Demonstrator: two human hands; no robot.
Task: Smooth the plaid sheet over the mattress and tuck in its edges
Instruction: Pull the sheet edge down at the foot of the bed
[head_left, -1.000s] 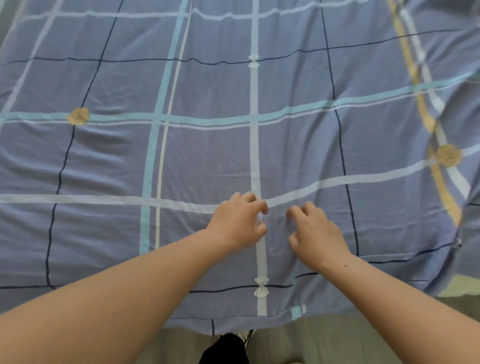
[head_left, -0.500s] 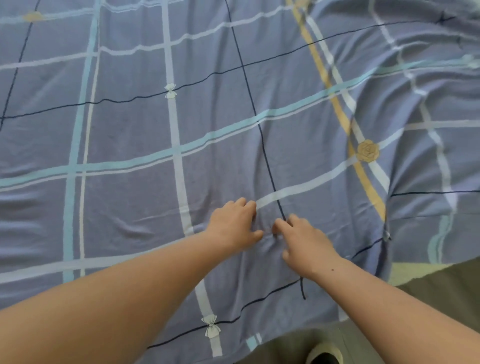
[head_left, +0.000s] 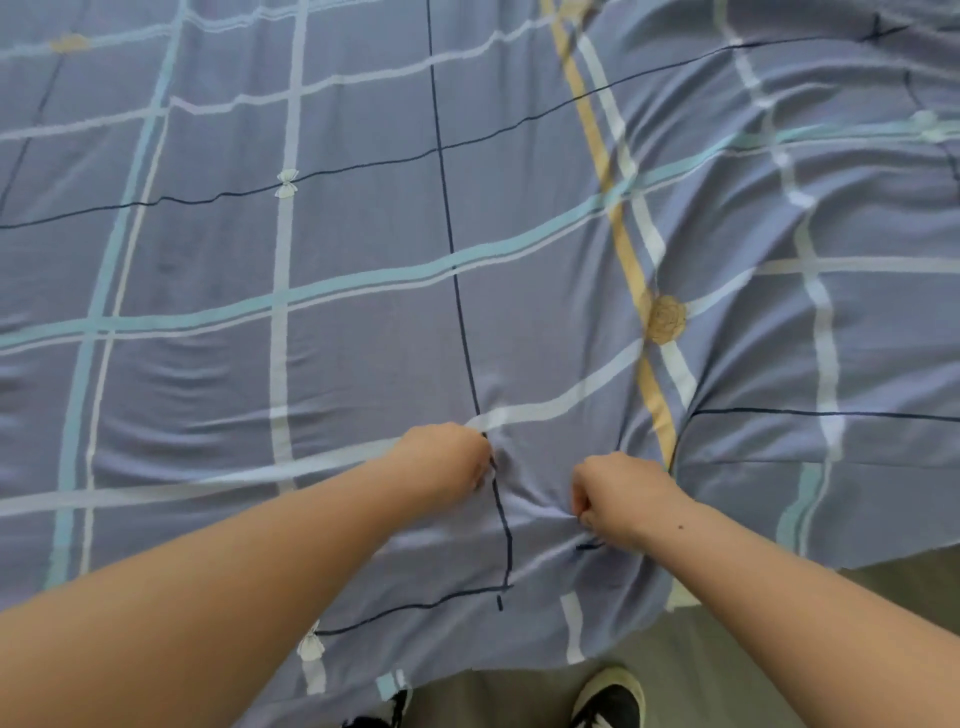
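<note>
Hands (head_left: 444, 457) (head_left: 621, 493) bunch soft plaid sheet (head_left: 363, 234); creases radiate.

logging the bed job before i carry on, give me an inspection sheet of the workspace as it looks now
surface: plaid sheet covers the whole bed top; mattress hidden beneath it
job's things: sheet flat on the left, rumpled on the right; its near edge hangs loose above the floor, not tucked
clutter: nothing seen
grippers: left hand and right hand each grip a bunch of sheet, fingers curled, cloth puckered between them
cables: nothing seen
surroundings: grey floor; two dark shoes by the bed's near edge
</note>
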